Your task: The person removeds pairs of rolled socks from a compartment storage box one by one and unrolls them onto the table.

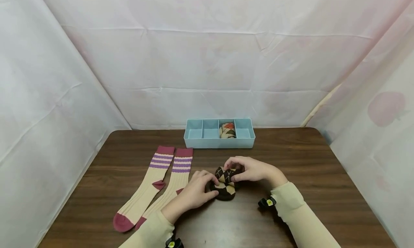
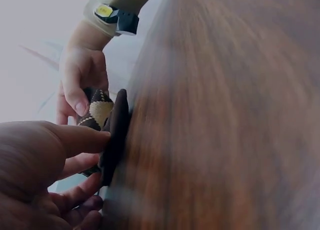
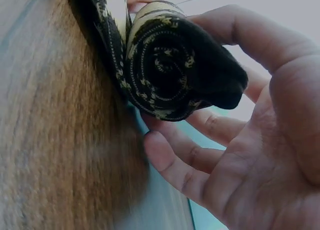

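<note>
Mid-bench: dark diamond-patterned sock, partly rolled, blue box at 12 o'clock from it, striped socks at 9. Left hand, at 8 o'clock, seems to pinch the sock's side, thumb and forefinger. Right hand, at 2 o'clock, grips the roll. Best to steady the flat end, turn the roll snugly toward 6 o'clock, edges aligned, and tuck the jutting fold.
</note>
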